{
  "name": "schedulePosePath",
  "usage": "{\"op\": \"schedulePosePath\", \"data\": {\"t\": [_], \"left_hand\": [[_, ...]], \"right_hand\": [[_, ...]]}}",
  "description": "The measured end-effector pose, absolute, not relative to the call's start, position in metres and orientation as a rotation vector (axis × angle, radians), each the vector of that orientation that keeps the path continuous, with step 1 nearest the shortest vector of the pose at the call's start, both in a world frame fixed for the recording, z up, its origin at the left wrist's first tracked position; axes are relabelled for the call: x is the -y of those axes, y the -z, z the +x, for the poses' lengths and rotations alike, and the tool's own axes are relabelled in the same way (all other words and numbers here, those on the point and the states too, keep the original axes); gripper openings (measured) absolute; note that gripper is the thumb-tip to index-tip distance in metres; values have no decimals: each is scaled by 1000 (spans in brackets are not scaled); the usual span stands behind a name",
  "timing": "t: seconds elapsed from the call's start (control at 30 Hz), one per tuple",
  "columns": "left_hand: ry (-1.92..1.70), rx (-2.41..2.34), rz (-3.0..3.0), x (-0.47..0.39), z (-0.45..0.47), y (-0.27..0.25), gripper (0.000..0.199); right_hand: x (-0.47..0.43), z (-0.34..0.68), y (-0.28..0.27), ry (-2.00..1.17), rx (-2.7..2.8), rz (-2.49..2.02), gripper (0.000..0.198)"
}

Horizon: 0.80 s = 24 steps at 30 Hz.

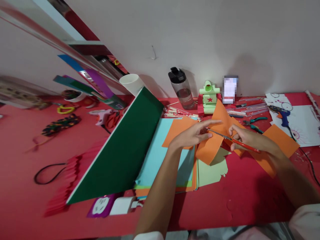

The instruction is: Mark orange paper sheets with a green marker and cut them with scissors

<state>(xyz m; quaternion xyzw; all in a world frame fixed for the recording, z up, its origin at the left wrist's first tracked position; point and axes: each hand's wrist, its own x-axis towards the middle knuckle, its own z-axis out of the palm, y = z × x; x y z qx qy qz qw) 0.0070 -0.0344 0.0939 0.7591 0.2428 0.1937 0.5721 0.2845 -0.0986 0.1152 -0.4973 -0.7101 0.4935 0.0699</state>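
Observation:
My left hand (191, 133) is at the middle of the table, index finger stretched along a piece of orange paper (210, 146) and thumb below, gripping its edge. In my right hand (246, 138) is a pair of scissors (246, 145) with red handles, seen nearly edge-on. Their thin metal blades point left across the orange paper towards my left fingertips. The paper is bent, with one corner standing up behind the blades. Another orange sheet (172, 133) lies under my left hand, and an orange piece (282, 140) is beyond my right wrist.
An open green folder (125, 146) stands left of the light blue sheets (155, 163). Behind are a water bottle (183, 91), a light green paper model (209, 98) and a phone (230, 89). Pliers (255, 121) and a blue glue gun (284, 118) lie right; a pink glue gun (102, 116) lies left.

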Motion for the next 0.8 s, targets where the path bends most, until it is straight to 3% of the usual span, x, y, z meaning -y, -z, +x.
{"op": "schedulePosePath", "data": {"t": [0.8], "left_hand": [[-409, -580, 1621, 35, 14, -91, 57]], "right_hand": [[100, 284, -115, -1503, 2192, -1462, 56]]}}
